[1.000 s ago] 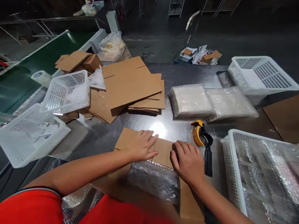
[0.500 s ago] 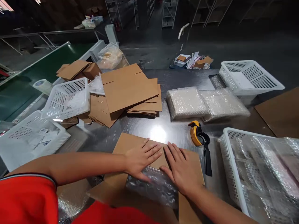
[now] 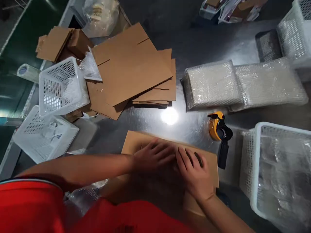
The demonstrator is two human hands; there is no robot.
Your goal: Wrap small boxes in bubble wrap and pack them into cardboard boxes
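Left hand [image 3: 155,157] lies palm-down over the brown carton [image 3: 212,163], forearm coming in from its left, fingers stretched out toward the right hand [image 3: 195,171]. Right hand also palm-down on the carton's right part, forearm angled up from below, fingers slightly bent with dark gaps between them. Both sets of fingers open, not closed around anything; fingertips of the two hands nearly meet. Carton sits on the desk [image 3: 150,123] right in front of the person's red shirt [image 3: 136,216]; its near part is in shadow, contents too dark to make out.

Carton is plain matte cardboard with a straight far edge. Desk is smooth shiny metal, with a bright glare spot beyond the carton. Beyond the carton to the left: flat cardboard sheets [image 3: 133,71], stacked unevenly. Beyond it to the right: a boxy bubble-wrapped pack [image 3: 213,84], glossy and dimpled. Just right of the carton: yellow-and-black tape dispenser [image 3: 216,127]. Farther right: white perforated plastic basket [image 3: 256,161] with clear-wrapped items.

Versus a second ago: fingertips were well apart, now close; silvery bubble wrap inside the carton showed clearly, now dark; camera tipped further down.
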